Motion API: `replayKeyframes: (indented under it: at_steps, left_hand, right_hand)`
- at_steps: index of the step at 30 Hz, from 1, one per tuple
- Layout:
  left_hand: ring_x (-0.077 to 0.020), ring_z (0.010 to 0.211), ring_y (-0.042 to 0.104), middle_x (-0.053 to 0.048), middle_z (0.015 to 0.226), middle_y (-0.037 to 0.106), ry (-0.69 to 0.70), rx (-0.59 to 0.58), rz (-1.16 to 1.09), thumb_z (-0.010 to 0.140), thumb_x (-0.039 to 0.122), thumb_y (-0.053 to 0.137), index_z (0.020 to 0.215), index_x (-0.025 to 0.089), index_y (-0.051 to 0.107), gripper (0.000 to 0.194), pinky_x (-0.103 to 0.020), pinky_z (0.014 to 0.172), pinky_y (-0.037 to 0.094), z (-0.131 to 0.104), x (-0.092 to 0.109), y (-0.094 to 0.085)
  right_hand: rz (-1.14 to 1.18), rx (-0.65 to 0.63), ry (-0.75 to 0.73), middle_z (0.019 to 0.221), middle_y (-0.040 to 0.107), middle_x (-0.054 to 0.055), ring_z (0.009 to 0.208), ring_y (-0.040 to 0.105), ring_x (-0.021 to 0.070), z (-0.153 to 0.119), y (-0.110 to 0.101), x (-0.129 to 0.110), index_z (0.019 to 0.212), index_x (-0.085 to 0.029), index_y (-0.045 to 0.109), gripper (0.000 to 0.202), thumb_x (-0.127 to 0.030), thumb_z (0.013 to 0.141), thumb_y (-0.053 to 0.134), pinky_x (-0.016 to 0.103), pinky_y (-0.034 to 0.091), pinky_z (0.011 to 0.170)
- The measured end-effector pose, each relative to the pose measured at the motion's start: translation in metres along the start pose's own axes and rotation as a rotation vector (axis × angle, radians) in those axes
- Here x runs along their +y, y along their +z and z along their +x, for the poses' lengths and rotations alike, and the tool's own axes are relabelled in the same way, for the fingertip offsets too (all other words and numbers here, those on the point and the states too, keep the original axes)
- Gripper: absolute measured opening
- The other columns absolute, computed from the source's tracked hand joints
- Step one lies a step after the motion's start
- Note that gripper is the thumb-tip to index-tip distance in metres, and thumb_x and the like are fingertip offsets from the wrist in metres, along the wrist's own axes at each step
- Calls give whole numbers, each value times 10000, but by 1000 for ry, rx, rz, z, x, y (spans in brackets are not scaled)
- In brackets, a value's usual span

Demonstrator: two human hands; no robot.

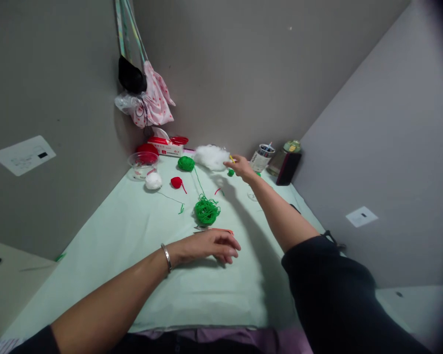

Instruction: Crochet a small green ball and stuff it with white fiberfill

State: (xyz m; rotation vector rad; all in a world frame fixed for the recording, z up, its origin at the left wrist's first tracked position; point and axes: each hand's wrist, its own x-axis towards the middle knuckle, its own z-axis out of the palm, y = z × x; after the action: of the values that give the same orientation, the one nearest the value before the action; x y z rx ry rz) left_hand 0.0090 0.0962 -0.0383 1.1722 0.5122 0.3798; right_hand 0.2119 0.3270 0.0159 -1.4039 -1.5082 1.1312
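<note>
My right hand [240,168] reaches to the back of the table, its fingers closed on a thin yellow stick-like tool [232,159]; the tool's tip is too small to make out. Just left of it lies a heap of white fluffy stuffing [209,158], and a small green piece [231,172] is below. My left hand [216,246] rests near the table's middle, fingers loosely curved and apart, holding nothing. Scissors with orange handles [223,230] lie right behind it, partly hidden. Beyond them sits a loose tangle of green yarn [206,210], its strand running to a green yarn ball [186,163].
A red yarn ball [176,182], a white yarn ball [153,181] and a clear plastic tub [135,169] are at the left. Behind stands a tissue box [170,148]. At back right are a pen can [261,158] and a dark phone [289,168]. Grey partitions enclose the table.
</note>
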Motion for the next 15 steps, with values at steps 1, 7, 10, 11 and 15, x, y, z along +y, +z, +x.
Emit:
replayKeyframes:
  at_steps: [1,7,10,11,15]
  left_hand:
    - [-194,904,707,-82,1024,731,-14,-35,16,813,460,861,1078,182,748,400,-387,909,539,0,-1,0]
    - [-177,896,714,-60,1039,731,-74,-209,94,753,537,893,1091,209,747,493,-377,909,562,-3,3,2]
    - [-180,851,723,-57,1011,755,-100,-281,167,713,527,917,1045,214,766,480,-353,842,576,-11,16,3]
    - [-183,832,723,-55,992,763,-103,-292,199,702,506,925,1026,210,774,463,-345,815,578,-15,23,2]
    - [-144,705,632,-8,831,716,-47,-111,370,823,433,813,979,197,766,287,-279,678,503,-34,48,-15]
  right_hand:
    - [-24,57,-23,1364,660,115,1159,692,261,2,2,-6,1351,-180,628,397,-379,1012,679,484,614,968]
    - [-165,163,-130,864,705,37,665,580,125,-25,10,-19,1094,-136,690,274,-352,930,731,253,489,591]
    - [-228,50,-147,620,615,-10,532,424,99,-64,21,-11,832,-144,697,209,-350,856,725,242,347,511]
    - [-247,0,-150,575,589,-22,515,399,97,-79,25,-8,791,-151,694,216,-359,845,711,246,327,511]
    - [-315,-182,-161,554,568,-30,531,430,108,-139,41,5,725,-170,674,287,-422,859,645,255,343,553]
